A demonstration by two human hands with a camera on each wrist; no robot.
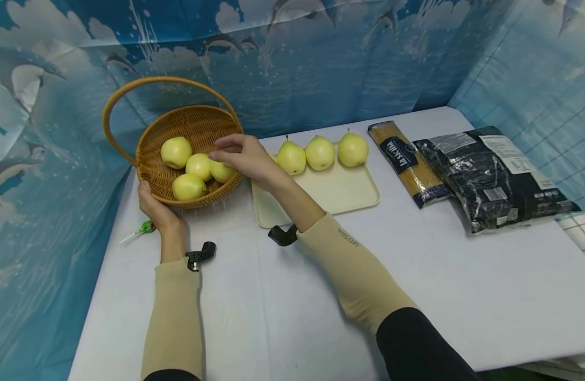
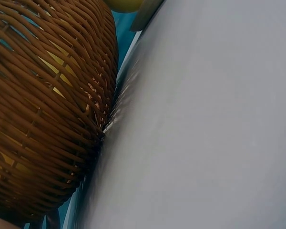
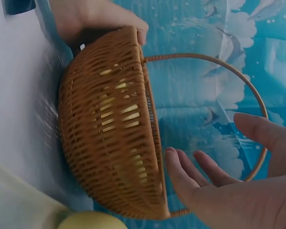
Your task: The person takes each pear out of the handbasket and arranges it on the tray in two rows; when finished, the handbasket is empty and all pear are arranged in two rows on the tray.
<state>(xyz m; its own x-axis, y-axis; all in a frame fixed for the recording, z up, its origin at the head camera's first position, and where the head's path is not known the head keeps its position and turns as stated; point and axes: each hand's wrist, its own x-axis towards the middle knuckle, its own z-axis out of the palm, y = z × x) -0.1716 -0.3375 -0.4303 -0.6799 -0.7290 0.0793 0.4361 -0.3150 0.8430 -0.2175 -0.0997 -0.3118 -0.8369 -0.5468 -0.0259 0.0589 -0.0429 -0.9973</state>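
A wicker basket (image 1: 194,119) leans toward me at the left, with several yellow-green pears (image 1: 176,152) inside. My left hand (image 1: 158,211) grips its near left rim, thumb over the edge and the other fingers hidden beneath. Over the basket's right side hovers my right hand (image 1: 245,156), its fingers loosely bent. In the right wrist view that hand (image 3: 229,186) has nothing between thumb and fingers, and the basket's woven side (image 3: 105,105) stands beside the fingertips. Woven strands (image 2: 47,119) fill the left of the left wrist view, pears showing through gaps.
A cream tray (image 1: 342,193) bears several pears (image 1: 353,148) along its back edge, one partly behind my right hand. Further right lie a spaghetti pack (image 1: 402,156) and a black plastic package (image 1: 492,180). A green-wrapped lollipop (image 1: 147,227) lies by my left wrist.
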